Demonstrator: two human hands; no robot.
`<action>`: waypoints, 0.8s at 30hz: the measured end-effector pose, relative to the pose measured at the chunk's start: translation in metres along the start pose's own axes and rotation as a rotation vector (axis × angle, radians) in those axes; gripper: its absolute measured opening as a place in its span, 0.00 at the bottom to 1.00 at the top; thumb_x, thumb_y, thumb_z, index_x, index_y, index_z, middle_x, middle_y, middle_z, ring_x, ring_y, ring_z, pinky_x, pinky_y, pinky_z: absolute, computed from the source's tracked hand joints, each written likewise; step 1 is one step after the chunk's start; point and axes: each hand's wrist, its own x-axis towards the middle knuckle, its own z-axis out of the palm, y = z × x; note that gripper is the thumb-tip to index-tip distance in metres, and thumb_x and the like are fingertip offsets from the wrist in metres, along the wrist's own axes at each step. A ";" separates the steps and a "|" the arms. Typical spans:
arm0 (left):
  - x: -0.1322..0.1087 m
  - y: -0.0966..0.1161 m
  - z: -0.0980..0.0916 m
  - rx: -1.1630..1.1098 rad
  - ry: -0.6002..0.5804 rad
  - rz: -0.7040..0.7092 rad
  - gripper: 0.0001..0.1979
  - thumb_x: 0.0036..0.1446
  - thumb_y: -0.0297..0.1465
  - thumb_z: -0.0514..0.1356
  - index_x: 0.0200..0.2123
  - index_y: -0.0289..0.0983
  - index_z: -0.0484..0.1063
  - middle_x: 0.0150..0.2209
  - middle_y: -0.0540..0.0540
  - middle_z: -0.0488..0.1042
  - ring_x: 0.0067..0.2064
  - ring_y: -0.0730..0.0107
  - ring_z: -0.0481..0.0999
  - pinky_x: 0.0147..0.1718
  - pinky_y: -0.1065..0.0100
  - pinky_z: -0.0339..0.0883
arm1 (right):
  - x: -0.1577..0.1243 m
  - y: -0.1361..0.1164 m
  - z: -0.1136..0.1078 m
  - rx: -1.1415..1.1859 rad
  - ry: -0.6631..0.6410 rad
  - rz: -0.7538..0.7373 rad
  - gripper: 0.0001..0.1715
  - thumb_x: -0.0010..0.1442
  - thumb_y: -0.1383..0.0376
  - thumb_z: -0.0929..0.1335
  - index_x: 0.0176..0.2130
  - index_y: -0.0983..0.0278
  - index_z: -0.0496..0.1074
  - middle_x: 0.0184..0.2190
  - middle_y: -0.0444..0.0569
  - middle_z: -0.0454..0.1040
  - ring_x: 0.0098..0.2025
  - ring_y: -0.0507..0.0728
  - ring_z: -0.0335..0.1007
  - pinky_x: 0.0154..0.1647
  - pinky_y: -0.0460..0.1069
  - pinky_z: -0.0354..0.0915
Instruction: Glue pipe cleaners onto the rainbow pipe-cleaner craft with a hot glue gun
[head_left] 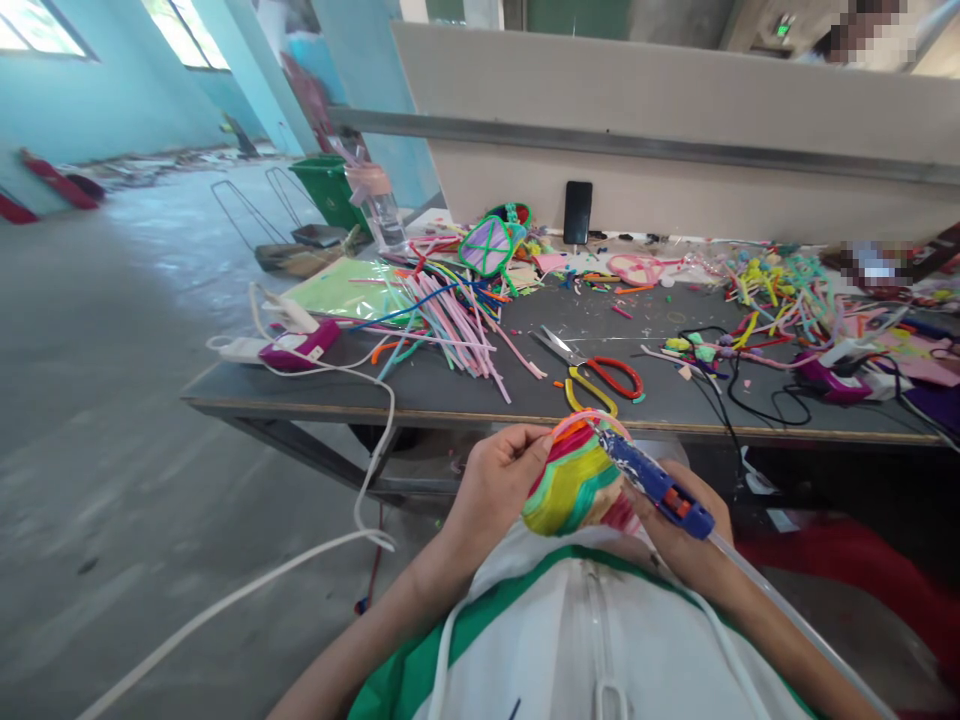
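Close to my chest is a round craft piece [571, 482] with wavy yellow, green, red and orange bands. Its upper left edge is pinched between the thumb and fingers of my left hand [501, 478]. A pink strip [616, 424] curves along its top rim. My right hand [694, 535] is wrapped round a blue hot glue gun [660, 487], whose nozzle is at the top of the piece; I cannot tell whether it touches. A clear glue stick [780, 600] runs out of its back end. Scissors [592, 372] with red and yellow handles lie just beyond.
On the grey table [517, 385] lie a heap of pipe cleaners [457, 325], a purple power socket [300, 345], a phone [577, 212] and finished-looking crafts [487, 245]. A bottle [381, 210] stands at the left. A white cable [367, 490] hangs over the left edge. Behind rises a white partition [675, 95].
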 end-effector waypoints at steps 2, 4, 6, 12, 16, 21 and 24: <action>0.000 0.000 0.000 -0.005 -0.005 -0.003 0.14 0.55 0.37 0.60 0.38 0.33 0.77 0.35 0.45 0.79 0.34 0.67 0.75 0.32 0.71 0.68 | 0.000 -0.001 -0.001 -0.006 0.003 0.017 0.08 0.57 0.59 0.68 0.32 0.62 0.71 0.24 0.42 0.71 0.25 0.51 0.67 0.26 0.45 0.63; -0.001 0.000 0.000 -0.004 -0.007 -0.006 0.14 0.55 0.38 0.60 0.38 0.33 0.77 0.34 0.44 0.79 0.34 0.67 0.75 0.32 0.71 0.68 | 0.001 -0.002 -0.001 -0.027 0.000 0.043 0.09 0.57 0.59 0.68 0.30 0.62 0.71 0.22 0.41 0.70 0.24 0.51 0.67 0.25 0.45 0.62; 0.000 0.000 0.000 -0.003 -0.002 -0.014 0.15 0.54 0.38 0.61 0.38 0.33 0.77 0.34 0.44 0.79 0.33 0.67 0.75 0.31 0.71 0.68 | 0.002 -0.003 -0.001 -0.054 -0.007 0.074 0.11 0.57 0.57 0.68 0.28 0.61 0.70 0.21 0.41 0.69 0.23 0.51 0.66 0.24 0.45 0.62; 0.001 -0.001 -0.001 -0.022 -0.002 -0.015 0.16 0.53 0.38 0.61 0.38 0.32 0.78 0.34 0.43 0.79 0.34 0.66 0.76 0.33 0.70 0.68 | -0.001 -0.002 0.000 -0.030 -0.005 0.120 0.14 0.57 0.55 0.67 0.26 0.61 0.69 0.20 0.41 0.68 0.22 0.51 0.64 0.22 0.45 0.61; 0.002 -0.003 -0.005 -0.034 0.006 -0.008 0.17 0.54 0.39 0.61 0.41 0.33 0.77 0.34 0.44 0.79 0.35 0.66 0.76 0.34 0.70 0.68 | -0.003 -0.001 -0.004 -0.012 -0.006 0.129 0.13 0.57 0.55 0.67 0.28 0.61 0.70 0.21 0.42 0.69 0.22 0.52 0.66 0.22 0.45 0.62; 0.003 -0.007 -0.004 -0.079 -0.006 -0.012 0.16 0.54 0.38 0.61 0.40 0.33 0.78 0.35 0.44 0.79 0.33 0.68 0.75 0.32 0.71 0.68 | -0.003 -0.002 -0.006 -0.004 -0.049 -0.041 0.08 0.55 0.59 0.69 0.30 0.61 0.70 0.24 0.43 0.72 0.25 0.52 0.69 0.26 0.45 0.64; 0.003 -0.009 -0.002 -0.063 -0.011 0.008 0.15 0.55 0.38 0.60 0.40 0.33 0.77 0.34 0.44 0.79 0.33 0.68 0.75 0.32 0.71 0.67 | -0.001 -0.002 0.000 0.040 -0.046 -0.092 0.06 0.55 0.61 0.69 0.30 0.62 0.70 0.24 0.43 0.71 0.25 0.52 0.68 0.26 0.46 0.64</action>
